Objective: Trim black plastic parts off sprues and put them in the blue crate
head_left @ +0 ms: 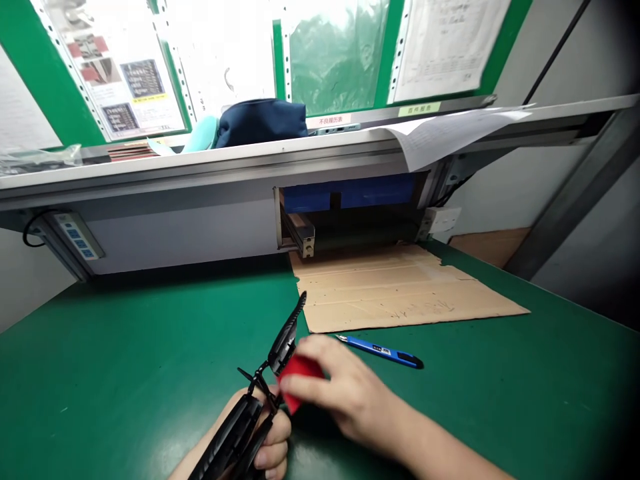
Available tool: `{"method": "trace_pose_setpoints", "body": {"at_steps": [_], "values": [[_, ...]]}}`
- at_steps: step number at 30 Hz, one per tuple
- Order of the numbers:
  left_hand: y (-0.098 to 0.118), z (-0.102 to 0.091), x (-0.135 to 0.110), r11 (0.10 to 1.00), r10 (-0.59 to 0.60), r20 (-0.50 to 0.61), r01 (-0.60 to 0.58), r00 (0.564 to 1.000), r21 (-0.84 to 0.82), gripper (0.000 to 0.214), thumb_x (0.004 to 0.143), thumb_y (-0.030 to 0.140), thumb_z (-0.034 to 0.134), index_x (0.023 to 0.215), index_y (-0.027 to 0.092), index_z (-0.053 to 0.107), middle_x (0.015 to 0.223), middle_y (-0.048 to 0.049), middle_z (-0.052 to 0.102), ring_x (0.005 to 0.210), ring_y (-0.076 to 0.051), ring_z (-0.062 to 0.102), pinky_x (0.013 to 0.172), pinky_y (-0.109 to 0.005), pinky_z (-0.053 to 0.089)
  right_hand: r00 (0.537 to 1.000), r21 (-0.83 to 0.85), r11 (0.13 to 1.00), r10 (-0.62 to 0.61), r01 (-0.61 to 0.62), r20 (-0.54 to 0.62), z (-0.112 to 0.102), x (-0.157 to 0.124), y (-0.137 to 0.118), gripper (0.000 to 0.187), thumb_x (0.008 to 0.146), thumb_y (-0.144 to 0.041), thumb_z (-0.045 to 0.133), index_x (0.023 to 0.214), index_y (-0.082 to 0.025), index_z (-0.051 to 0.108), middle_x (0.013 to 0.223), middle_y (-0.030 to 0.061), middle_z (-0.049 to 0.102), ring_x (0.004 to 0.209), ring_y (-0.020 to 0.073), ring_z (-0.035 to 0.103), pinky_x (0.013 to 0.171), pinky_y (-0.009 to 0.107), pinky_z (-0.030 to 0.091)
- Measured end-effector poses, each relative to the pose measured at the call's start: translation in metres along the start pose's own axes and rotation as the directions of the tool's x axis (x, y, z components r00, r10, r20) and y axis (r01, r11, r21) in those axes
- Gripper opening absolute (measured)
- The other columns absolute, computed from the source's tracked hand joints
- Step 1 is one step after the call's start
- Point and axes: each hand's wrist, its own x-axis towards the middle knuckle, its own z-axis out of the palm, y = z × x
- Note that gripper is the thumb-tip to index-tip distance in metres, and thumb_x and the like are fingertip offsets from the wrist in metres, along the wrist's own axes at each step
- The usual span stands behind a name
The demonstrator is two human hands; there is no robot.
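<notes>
From my screen I see the left hand [273,448] closed around a black plastic part [285,337], low at the near edge of the green bench [125,347], its thin end pointing up and away; the right hand [350,393] pinches a red piece [300,373] against that part; a blue utility knife [381,351] lies just beyond, near a cardboard sheet [400,287].

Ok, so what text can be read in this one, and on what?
"不良履历表": red print on the white strip label on the grey shelf edge.
Pale green strip label: too blurred.
Pinned printed sheets, white paper sheet, blue utility knife: too small.
Black plastic part in left hand, red piece in right hand: none.
</notes>
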Motion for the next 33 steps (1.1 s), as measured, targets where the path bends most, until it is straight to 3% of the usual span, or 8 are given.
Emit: {"method": "trace_pose_setpoints", "body": {"at_steps": [6, 13, 16, 20, 22, 27, 31, 33], "values": [[-0.002, -0.007, -0.002, 0.993, -0.085, 0.091, 0.092, 0.992, -0.073, 0.038, 0.085, 0.048, 0.059, 0.064, 0.018, 0.049, 0.051, 0.0055, 0.032, 0.043, -0.009, 0.032, 0.051, -0.028, 0.022, 1.0, 0.014, 1.0, -0.012, 0.013, -0.013, -0.001, 0.001, -0.005, 0.029, 0.099, -0.018, 0.041, 0.118, -0.027, 0.062, 0.117, 0.0101, 0.049, 0.104, 0.0238, 0.049, 0.088, 0.04, 0.045], [0.0, -0.003, -0.001, 1.0, -0.01, 0.077, 0.011, 0.997, -0.018, 0.029, 0.082, 0.046, 0.064, 0.077, 0.018, 0.059, 0.051, 0.0065, 0.031, 0.041, -0.008, 0.029, 0.05, -0.026, 0.024, 1.0, -0.002, 1.0, -0.01, 0.01, 0.018, -0.003, 0.0, 0.0, 0.03, 0.098, -0.016, 0.04, 0.117, -0.028, 0.061, 0.121, 0.0096, 0.049, 0.109, 0.025, 0.046, 0.092, 0.044, 0.043], [0.003, 0.007, 0.0, 0.998, 0.062, -0.025, -0.062, 0.998, 0.016, 0.028, 0.089, 0.038, 0.054, 0.099, 0.014, 0.064, 0.05, 0.0065, 0.033, 0.04, -0.007, 0.027, 0.047, -0.025, 0.025, 0.975, 0.013, 0.976, 0.22, -0.219, -0.032, -0.006, -0.003, 0.014, 0.031, 0.1, -0.018, 0.037, 0.122, -0.026, 0.057, 0.121, 0.0101, 0.049, 0.11, 0.0254, 0.046, 0.091, 0.043, 0.043], [0.004, 0.01, 0.007, 0.995, 0.084, -0.01, -0.083, 0.996, 0.061, 0.041, 0.089, 0.038, 0.051, 0.118, 0.011, 0.061, 0.044, 0.008, 0.032, 0.034, -0.009, 0.024, 0.041, -0.024, 0.028, 0.878, 0.324, 0.862, 0.455, -0.391, -0.151, -0.003, -0.004, 0.006, 0.03, 0.103, -0.028, 0.033, 0.128, -0.024, 0.048, 0.118, 0.0076, 0.051, 0.11, 0.0219, 0.049, 0.096, 0.036, 0.042], [0.002, 0.007, 0.011, 0.994, 0.096, 0.011, -0.097, 0.995, 0.057, 0.039, 0.088, 0.042, 0.053, 0.112, 0.014, 0.065, 0.042, 0.008, 0.032, 0.033, -0.009, 0.024, 0.04, -0.024, 0.029, 0.847, 0.466, 0.795, 0.507, -0.388, -0.161, 0.003, -0.002, -0.009, 0.027, 0.103, -0.032, 0.033, 0.122, -0.023, 0.05, 0.111, 0.0059, 0.055, 0.102, 0.0202, 0.054, 0.09, 0.031, 0.045], [-0.003, 0.003, 0.017, 0.995, 0.087, -0.004, -0.086, 0.996, 0.05, 0.045, 0.079, 0.053, 0.064, 0.054, 0.015, 0.061, 0.038, 0.0057, 0.031, 0.03, -0.009, 0.031, 0.038, -0.024, 0.032, 0.866, 0.569, 0.707, 0.5, -0.419, 0.017, 0.014, 0.003, -0.025, 0.017, 0.101, -0.031, 0.043, 0.099, -0.02, 0.056, 0.093, 0.0022, 0.06, 0.083, 0.0172, 0.058, 0.076, 0.025, 0.046], [-0.004, 0.006, 0.015, 0.995, 0.081, -0.047, -0.078, 0.996, 0.066, 0.039, 0.079, 0.051, 0.067, 0.099, 0.018, 0.069, 0.039, 0.0074, 0.038, 0.03, -0.009, 0.031, 0.038, -0.023, 0.032, 0.781, 0.514, 0.701, 0.618, -0.495, -0.09, 0.01, 0.002, -0.011, 0.02, 0.102, -0.032, 0.042, 0.096, -0.019, 0.056, 0.088, 0.0016, 0.059, 0.081, 0.0171, 0.056, 0.072, 0.025, 0.045], [-0.003, 0.007, 0.015, 0.993, 0.088, -0.07, -0.082, 0.994, 0.085, 0.049, 0.078, 0.053, 0.067, 0.111, 0.017, 0.066, 0.038, 0.0079, 0.037, 0.029, -0.009, 0.031, 0.038, -0.023, 0.032, 0.821, 0.534, 0.71, 0.568, -0.459, -0.051, 0.008, 0.001, -0.008, 0.022, 0.102, -0.032, 0.041, 0.096, -0.02, 0.057, 0.086, 0.0016, 0.059, 0.078, 0.017, 0.056, 0.071, 0.025, 0.045]]}}
